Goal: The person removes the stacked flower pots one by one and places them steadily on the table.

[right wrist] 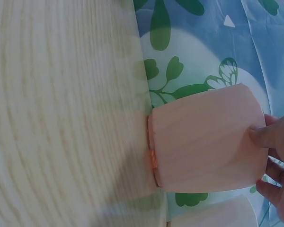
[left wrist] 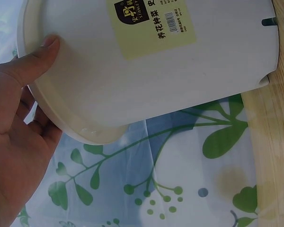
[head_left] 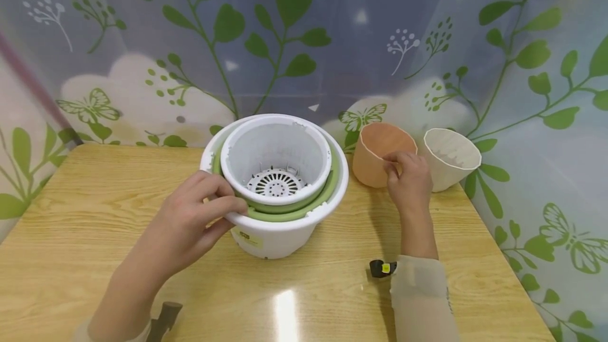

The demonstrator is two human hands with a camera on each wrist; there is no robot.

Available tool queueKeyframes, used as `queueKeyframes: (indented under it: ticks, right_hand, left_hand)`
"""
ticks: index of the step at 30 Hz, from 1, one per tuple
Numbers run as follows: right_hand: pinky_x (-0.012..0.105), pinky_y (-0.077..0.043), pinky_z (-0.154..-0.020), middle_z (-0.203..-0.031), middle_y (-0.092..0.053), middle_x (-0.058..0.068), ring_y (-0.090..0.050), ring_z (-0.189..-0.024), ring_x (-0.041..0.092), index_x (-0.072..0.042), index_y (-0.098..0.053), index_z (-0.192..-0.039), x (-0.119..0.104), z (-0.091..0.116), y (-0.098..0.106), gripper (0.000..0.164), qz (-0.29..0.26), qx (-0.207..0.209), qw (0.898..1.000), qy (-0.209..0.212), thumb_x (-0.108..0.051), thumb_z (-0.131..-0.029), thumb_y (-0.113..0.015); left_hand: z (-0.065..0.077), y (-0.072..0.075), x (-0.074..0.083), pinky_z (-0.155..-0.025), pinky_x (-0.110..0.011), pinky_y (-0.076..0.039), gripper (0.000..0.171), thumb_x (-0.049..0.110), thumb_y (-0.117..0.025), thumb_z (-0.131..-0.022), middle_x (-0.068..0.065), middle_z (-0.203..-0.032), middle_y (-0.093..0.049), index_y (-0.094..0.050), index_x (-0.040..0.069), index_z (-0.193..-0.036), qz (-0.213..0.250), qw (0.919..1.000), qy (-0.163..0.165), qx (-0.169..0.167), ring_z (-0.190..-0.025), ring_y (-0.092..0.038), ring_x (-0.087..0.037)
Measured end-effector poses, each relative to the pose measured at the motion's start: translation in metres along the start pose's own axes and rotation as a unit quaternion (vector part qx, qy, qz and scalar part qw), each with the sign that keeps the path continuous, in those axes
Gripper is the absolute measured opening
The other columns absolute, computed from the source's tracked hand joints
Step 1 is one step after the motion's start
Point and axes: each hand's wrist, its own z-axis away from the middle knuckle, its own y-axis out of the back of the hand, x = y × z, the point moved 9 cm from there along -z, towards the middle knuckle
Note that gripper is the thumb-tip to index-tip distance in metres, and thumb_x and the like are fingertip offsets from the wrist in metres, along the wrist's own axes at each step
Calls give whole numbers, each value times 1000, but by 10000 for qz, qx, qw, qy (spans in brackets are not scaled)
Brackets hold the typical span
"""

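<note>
My left hand (head_left: 197,215) grips the rim of a large white flower pot (head_left: 277,236), its thumb on the outside and its fingers over the edge, as the left wrist view also shows. Nested inside that pot are green rims (head_left: 285,215) and a smaller white pot (head_left: 275,157) with a slotted bottom. At the right, my right hand (head_left: 410,178) pinches the near rim of an orange-pink pot (head_left: 366,165), thumb outside. The right wrist view shows the same pot (right wrist: 208,142) standing on the table. A yellow label (left wrist: 151,26) is on the white pot's side.
A cream pot (head_left: 451,160) stands just right of the orange-pink one. All stand on a wooden table (head_left: 119,210) in front of a leaf-patterned curtain (head_left: 256,41). A black strap piece (head_left: 378,268) shows beside my right sleeve (head_left: 420,289).
</note>
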Motion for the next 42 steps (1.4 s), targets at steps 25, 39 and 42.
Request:
queueKeyframes:
  ticks: [25,39,42]
  right_hand:
    - [51,-47,-83,-97,-72,11,-59,-96,38,-8,-72,-92,4,1,-4,11,25,-9,9999,-171,-12,-83,-76]
    - [49,-47,-79,-94,-70,12,-59,-91,38,-6,-73,-94,-28,-3,10,14,-326,424,9976,449,-4,-80,-77]
    - [47,-46,-81,-91,-70,11,-61,-91,36,-6,-73,-92,-41,-5,17,15,-664,734,9921,772,-2,-78,-77]
  left_hand:
    - [-2,0,-1,-81,-24,-39,13,16,-78,-80,4,-93,-59,-73,17,-92,-33,9999,70,-72,-92,-52,-18]
    - [1,1,0,-82,-24,-39,13,29,-68,-92,5,-92,-58,-73,17,-92,-27,10000,31,-26,-92,-52,-17]
    - [0,0,-1,-82,-24,-39,8,23,-73,-88,5,-93,-59,-73,17,-93,-22,10000,41,-44,-92,-52,-17]
